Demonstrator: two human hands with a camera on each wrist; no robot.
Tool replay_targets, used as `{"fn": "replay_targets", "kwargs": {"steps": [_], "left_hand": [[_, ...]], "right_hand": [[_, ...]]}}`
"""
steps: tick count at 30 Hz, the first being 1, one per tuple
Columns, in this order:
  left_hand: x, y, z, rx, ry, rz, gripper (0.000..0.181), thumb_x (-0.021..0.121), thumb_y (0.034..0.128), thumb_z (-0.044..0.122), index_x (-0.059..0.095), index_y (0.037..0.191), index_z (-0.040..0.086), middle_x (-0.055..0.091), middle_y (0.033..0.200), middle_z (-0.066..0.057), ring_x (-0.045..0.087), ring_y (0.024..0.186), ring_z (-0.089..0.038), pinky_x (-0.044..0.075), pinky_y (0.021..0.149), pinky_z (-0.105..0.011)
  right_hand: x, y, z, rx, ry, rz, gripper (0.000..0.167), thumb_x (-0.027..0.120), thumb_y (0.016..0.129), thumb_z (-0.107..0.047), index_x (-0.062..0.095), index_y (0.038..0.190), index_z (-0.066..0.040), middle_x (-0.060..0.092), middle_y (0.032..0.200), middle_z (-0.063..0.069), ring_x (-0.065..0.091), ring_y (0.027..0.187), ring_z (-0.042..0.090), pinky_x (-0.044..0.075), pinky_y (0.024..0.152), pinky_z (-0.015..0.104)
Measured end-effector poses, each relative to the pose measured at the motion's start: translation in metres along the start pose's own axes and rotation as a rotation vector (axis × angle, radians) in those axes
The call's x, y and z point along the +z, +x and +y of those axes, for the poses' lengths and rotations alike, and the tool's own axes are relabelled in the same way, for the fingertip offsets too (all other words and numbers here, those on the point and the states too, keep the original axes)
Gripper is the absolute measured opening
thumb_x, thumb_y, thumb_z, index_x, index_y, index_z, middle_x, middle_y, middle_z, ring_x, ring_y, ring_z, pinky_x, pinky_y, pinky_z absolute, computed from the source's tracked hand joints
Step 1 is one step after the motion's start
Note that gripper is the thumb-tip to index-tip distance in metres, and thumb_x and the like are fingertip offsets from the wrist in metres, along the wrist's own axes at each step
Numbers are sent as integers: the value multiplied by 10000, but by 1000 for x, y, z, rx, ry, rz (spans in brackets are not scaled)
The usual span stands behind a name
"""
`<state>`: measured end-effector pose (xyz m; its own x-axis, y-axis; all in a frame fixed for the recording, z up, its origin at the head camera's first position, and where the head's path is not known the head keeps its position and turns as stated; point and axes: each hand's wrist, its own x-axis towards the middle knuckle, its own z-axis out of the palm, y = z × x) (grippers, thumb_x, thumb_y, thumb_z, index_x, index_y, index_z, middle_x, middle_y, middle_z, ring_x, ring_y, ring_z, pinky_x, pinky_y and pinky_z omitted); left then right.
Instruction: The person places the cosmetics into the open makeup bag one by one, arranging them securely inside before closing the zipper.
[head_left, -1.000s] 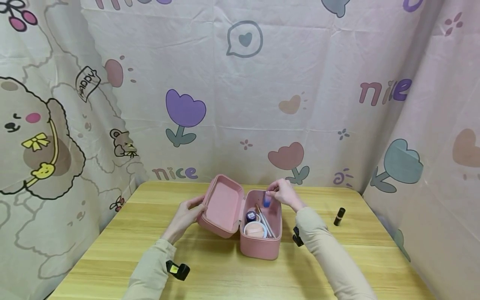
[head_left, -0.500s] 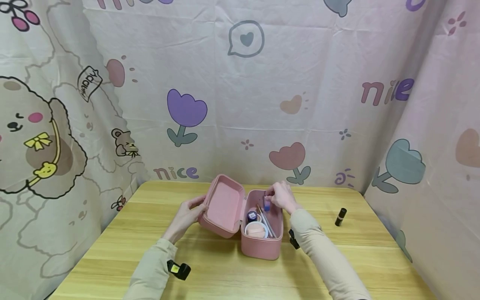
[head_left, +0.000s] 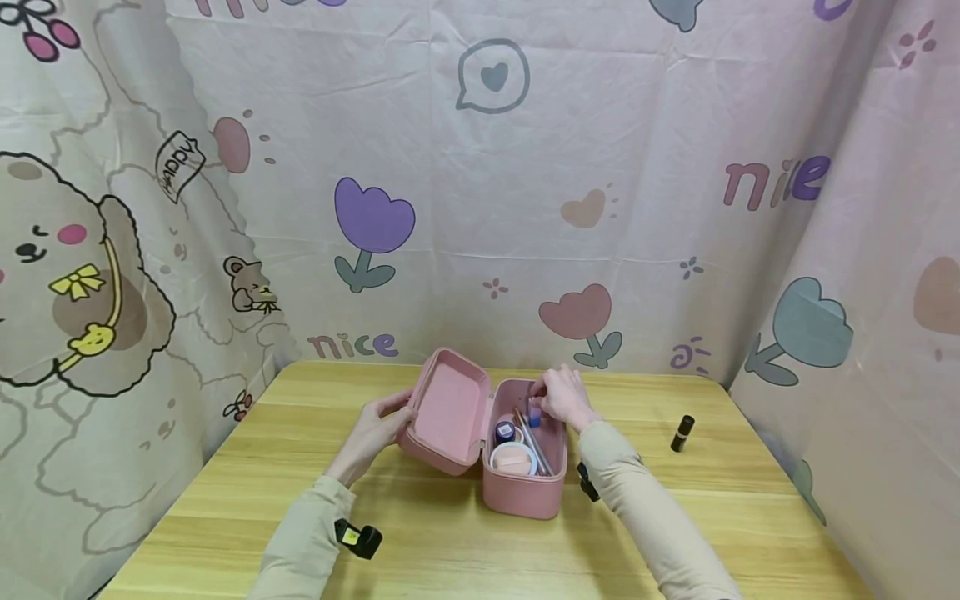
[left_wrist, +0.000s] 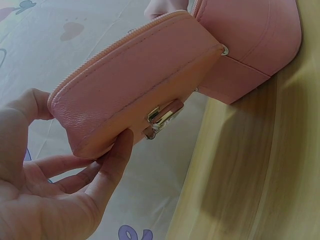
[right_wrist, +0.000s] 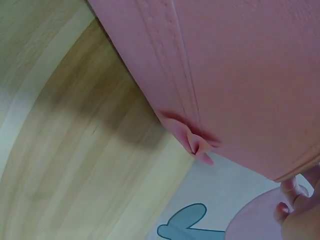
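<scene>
A pink makeup case (head_left: 522, 497) stands on the table with its lid (head_left: 452, 407) swung out to the left. My left hand (head_left: 372, 433) grips the lid's outer end; in the left wrist view the thumb and fingers (left_wrist: 112, 165) hold its corner. Inside the far end of the case, my right hand (head_left: 566, 398) pinches a small blue item (head_left: 535, 414), bottle-like and partly hidden by the fingers. Nearer in the case lie a round powder puff container (head_left: 513, 459), a dark-capped jar (head_left: 505, 431) and slender brushes (head_left: 531, 442). The right wrist view shows mostly the case's outer wall (right_wrist: 240, 90).
A black lipstick tube (head_left: 682, 434) stands on the wooden table (head_left: 420, 550), right of the case. Behind the table hangs a printed curtain (head_left: 480, 192), which also runs along both sides.
My right hand has lowered the blue item deeper into the far end of the case, with the forearm shifting slightly left. The left hand and lid have stayed in place.
</scene>
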<state>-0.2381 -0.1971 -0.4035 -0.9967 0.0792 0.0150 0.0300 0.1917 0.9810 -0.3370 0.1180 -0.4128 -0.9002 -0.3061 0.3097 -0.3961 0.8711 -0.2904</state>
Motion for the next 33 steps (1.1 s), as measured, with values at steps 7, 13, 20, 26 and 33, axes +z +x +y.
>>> {"fn": "replay_targets", "kwargs": {"steps": [7, 13, 20, 26, 33], "left_hand": [[0, 1, -1, -1, 1, 10, 528, 535, 992, 111, 437, 1490, -33, 507, 1456, -287, 633, 1034, -129, 548, 780, -196], [1, 1, -2, -4, -1, 8, 538, 542, 984, 119, 437, 1488, -37, 511, 1454, -291, 635, 1041, -129, 552, 790, -198], [1, 0, -3, -3, -4, 4, 549, 541, 988, 122, 419, 1499, -35, 497, 1466, -296, 635, 1049, -125, 550, 805, -196], [0, 1, -3, -4, -12, 5, 541, 535, 991, 113, 421, 1501, -28, 506, 1459, -287, 631, 1043, -128, 551, 802, -199], [0, 0, -2, 3, 1, 4, 538, 532, 999, 121, 417, 1504, -26, 497, 1468, -289, 634, 1100, -179, 551, 815, -203]], "right_hand": [[-6, -3, 2, 3, 52, 17, 129, 831, 788, -126, 819, 914, -98, 788, 955, 88, 568, 959, 306, 405, 925, 486], [-6, -8, 7, 26, 238, 85, 135, 804, 811, -87, 809, 943, -60, 786, 967, 123, 633, 922, 300, 485, 893, 456], [-2, -18, 16, 96, 461, 220, 137, 791, 832, -91, 793, 951, -23, 776, 956, 152, 624, 912, 283, 484, 852, 401], [2, -32, 23, 179, 622, 378, 172, 797, 836, -97, 769, 972, 5, 754, 987, 196, 593, 950, 360, 436, 889, 413], [8, -48, 33, 240, 700, 598, 184, 808, 826, -91, 760, 984, -9, 749, 995, 197, 563, 862, 252, 426, 781, 328]]}}
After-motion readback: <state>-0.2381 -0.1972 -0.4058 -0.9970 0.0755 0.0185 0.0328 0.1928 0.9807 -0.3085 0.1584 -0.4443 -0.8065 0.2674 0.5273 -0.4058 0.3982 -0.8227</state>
